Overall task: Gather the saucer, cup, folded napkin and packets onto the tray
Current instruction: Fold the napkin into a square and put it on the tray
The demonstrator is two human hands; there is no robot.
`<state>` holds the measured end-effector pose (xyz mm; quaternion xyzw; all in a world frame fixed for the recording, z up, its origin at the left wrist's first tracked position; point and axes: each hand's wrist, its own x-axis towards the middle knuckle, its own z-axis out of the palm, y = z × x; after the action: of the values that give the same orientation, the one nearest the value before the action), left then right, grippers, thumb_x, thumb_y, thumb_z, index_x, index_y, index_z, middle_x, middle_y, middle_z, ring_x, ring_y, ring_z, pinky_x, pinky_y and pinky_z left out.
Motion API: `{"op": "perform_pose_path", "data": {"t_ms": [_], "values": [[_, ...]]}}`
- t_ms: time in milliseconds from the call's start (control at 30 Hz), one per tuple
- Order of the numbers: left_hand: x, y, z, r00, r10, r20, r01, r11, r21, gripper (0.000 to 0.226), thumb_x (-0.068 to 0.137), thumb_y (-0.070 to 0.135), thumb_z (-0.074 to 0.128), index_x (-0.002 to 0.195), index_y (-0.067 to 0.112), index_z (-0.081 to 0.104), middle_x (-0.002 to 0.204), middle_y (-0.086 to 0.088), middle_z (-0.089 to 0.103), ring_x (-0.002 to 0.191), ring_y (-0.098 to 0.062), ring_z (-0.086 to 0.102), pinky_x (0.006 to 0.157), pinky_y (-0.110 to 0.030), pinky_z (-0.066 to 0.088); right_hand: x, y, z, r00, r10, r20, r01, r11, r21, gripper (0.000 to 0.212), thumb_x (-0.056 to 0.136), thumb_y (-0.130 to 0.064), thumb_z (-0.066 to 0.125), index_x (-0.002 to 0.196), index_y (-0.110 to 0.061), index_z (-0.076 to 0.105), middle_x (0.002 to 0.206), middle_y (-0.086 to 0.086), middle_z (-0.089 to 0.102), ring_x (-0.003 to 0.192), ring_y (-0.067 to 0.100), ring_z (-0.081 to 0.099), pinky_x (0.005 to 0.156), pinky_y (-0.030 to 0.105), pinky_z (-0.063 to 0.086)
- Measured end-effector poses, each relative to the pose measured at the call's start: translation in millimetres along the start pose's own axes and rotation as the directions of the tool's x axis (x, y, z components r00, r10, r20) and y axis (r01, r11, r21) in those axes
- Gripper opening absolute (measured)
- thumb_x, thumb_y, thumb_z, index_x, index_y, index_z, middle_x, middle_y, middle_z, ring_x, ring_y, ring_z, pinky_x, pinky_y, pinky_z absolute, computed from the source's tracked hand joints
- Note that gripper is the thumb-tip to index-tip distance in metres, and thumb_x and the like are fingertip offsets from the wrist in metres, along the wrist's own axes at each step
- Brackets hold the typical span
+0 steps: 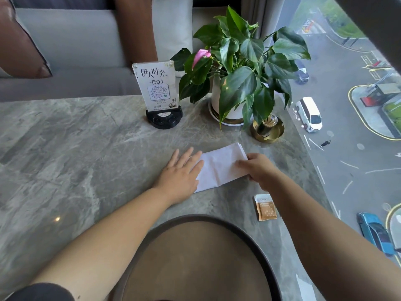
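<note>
A white folded napkin lies on the grey marble table, right of centre. My left hand rests flat, fingers spread, on the napkin's left end. My right hand pinches the napkin's right edge between thumb and fingers. A small orange and white packet lies on the table just below my right wrist. The round brown tray with a dark rim sits nearest to me, bare where it shows. No cup or saucer is in view.
A menu card in a black stand stands at the back of the table. A potted plant with a pink flower and a brass dish holding a glass sit at the back right. A window runs along the right edge.
</note>
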<state>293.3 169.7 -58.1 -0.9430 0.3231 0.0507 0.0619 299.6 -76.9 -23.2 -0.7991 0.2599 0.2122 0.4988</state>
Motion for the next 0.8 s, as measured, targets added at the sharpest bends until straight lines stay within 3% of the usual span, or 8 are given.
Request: {"op": "perform_pose_path", "data": {"t_ms": [67,200,333,467,600,800], "values": [[8.9,7.6,-2.8,0.996,0.078,0.039,-0.078,0.997,-0.001,0.06,0.096,0.037,0.035,0.149,0.013,0.018,0.16,-0.007,0.01,0.147,-0.027,0.001,0.117,-0.051,-0.002,-0.6,2.0,-6.2,0.997,-0.051,-0.052,0.05,0.999,-0.019,0.015,0.083,-0.022,0.061,0.086,-0.007,0.061,0.071,0.006,0.052,0.054,0.019,0.042,0.045,0.025,0.032],[26.1,27.3,-3.3,0.993,0.065,0.097,-0.059,0.996,-0.063,0.057,0.098,0.033,0.028,0.149,0.01,0.014,0.161,-0.01,0.006,0.147,-0.025,0.002,0.118,-0.045,0.004,-8.2,3.3,-14.5,0.967,-0.195,-0.163,0.182,0.979,-0.094,0.022,0.084,-0.027,0.061,0.082,-0.005,0.058,0.071,0.007,0.053,0.056,0.018,0.045,0.051,0.03,0.033],[34.5,37.3,-7.7,0.999,0.009,0.049,-0.001,0.986,-0.169,0.058,0.095,0.036,0.034,0.147,0.013,0.023,0.159,-0.007,0.016,0.146,-0.024,0.009,0.118,-0.039,0.01,-24.6,-6.2,-4.1,0.891,-0.416,-0.184,0.341,0.879,-0.332,0.026,0.084,-0.034,0.061,0.074,-0.012,0.052,0.063,-0.001,0.052,0.055,0.014,0.045,0.049,0.03,0.031],[26.0,16.7,-13.5,0.997,-0.071,0.01,0.07,0.95,-0.305,0.052,0.092,0.035,0.041,0.141,0.019,0.037,0.157,-0.001,0.024,0.144,-0.019,0.018,0.113,-0.037,0.017,-41.8,-13.0,17.3,0.859,-0.481,-0.176,0.38,0.828,-0.413,0.018,0.085,-0.035,0.06,0.077,-0.023,0.05,0.061,-0.008,0.051,0.057,0.011,0.048,0.047,0.029,0.032],[0.8,-24.8,-12.0,0.96,-0.281,-0.012,0.245,0.855,-0.457,0.043,0.095,0.02,0.044,0.137,0.014,0.047,0.15,-0.003,0.039,0.135,-0.025,0.035,0.111,-0.041,0.028,-52.5,-15.7,43.9,0.82,-0.543,-0.177,0.407,0.773,-0.486,0.014,0.086,-0.034,0.055,0.086,-0.02,0.052,0.075,-0.003,0.058,0.068,0.023,0.055,0.053,0.032,0.036],[-17.6,-48.7,-5.7,0.933,-0.361,0.009,0.303,0.77,-0.561,0.036,0.094,0.005,0.046,0.128,0.005,0.056,0.133,-0.014,0.056,0.122,-0.032,0.047,0.105,-0.033,0.031,-56.2,-7.8,99.4,0.82,-0.569,-0.064,0.405,0.656,-0.637,0.021,0.09,-0.032,0.044,0.098,-0.013,0.052,0.101,0.008,0.061,0.077,0.038,0.06,0.058,0.036,0.044]]}}
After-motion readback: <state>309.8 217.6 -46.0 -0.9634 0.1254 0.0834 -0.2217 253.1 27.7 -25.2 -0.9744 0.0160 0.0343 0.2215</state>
